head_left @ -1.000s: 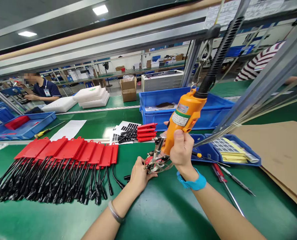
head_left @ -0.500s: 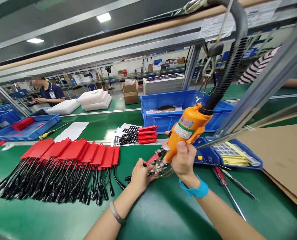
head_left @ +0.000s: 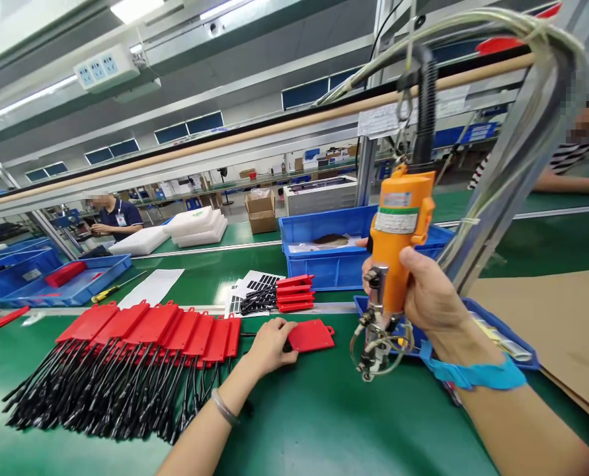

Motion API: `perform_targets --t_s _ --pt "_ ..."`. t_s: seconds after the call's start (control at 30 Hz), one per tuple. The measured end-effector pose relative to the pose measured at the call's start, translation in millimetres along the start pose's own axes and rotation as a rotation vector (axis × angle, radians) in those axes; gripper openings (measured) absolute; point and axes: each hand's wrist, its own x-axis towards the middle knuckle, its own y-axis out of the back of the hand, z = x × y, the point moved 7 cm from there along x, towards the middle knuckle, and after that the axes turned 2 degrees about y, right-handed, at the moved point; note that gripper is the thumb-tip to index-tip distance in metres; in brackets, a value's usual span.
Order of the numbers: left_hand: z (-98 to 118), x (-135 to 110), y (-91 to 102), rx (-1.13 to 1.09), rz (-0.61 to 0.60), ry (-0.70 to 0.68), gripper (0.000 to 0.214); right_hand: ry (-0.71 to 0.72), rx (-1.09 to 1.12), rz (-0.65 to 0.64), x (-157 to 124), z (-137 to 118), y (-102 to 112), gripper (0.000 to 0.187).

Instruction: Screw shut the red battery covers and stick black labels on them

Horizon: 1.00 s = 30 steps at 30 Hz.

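Smooth plastic orange power tool [head_left: 394,254]

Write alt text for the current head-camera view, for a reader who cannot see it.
A person's right hand grips an orange tool above a green bench; their left hand holds one flat red piece. Further left lies a row of similar pieces with black cables.

Before you stands a green-topped bench [head_left: 344,423], spanned by a metal rail [head_left: 140,182] and braced by an aluminium post [head_left: 366,173]. Behind it you have a grey floor [head_left: 235,209], a standing fan [head_left: 223,176] and a cluttered far bench [head_left: 269,176]. The pale rear wall [head_left: 254,119] carries dark blue panes [head_left: 203,123] set high. Overhead, you note a lit ceiling panel [head_left: 136,8], a tube light [head_left: 34,97] and a white socket strip [head_left: 106,69].
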Motion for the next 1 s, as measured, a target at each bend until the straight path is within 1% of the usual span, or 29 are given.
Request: perform_targets --t_s 0.07,0.13,0.2,0.27,0.33,0.43,0.5,0.57,0.73,0.83,1.0 --pt "-10 13 3.2 0.016 -0.034 -0.042 0.069 0.001 -0.014 -0.01 2 4 5 0.059" --pt "-25 30 10.1 0.048 -0.023 -0.026 0.076 0.016 -0.03 -0.027 5 6 8 0.057" --pt "-43 50 17.8 0.102 0.009 0.026 0.092 0.064 -0.086 -0.047 10 5 10 0.056" --pt "-56 69 20.3 0.167 0.013 0.06 0.111 0.115 -0.191 -0.064 15 5 12 0.052" --pt "-62 85 15.4 0.224 -0.013 0.059 0.121 0.155 -0.303 -0.068 21 9 14 0.047" --pt "-60 100 1.3 0.286 -0.049 0.035 0.124 0.198 -0.392 -0.055 30 16 16 0.043" --pt "-59 105 -5.6 0.314 -0.043 0.044 0.125 0.216 -0.406 -0.046 35 21 16 0.043" --pt "-60 106 -8.5 0.329 -0.03 0.056 0.125 0.225 -0.409 -0.046 39 24 15 0.042" --pt "-67 105 -5.6 0.321 -0.057 0.024 0.118 0.247 -0.41 -0.039 42 29 14 0.039" --pt "-72 107 -3.1 0.319 -0.087 0.028 0.119 0.249 -0.417 -0.046 42 32 12 0.039" --pt "-69 107 -3.2 0.332 -0.094 0.004 0.113 0.252 -0.477 -0.053 41 37 13 0.044"
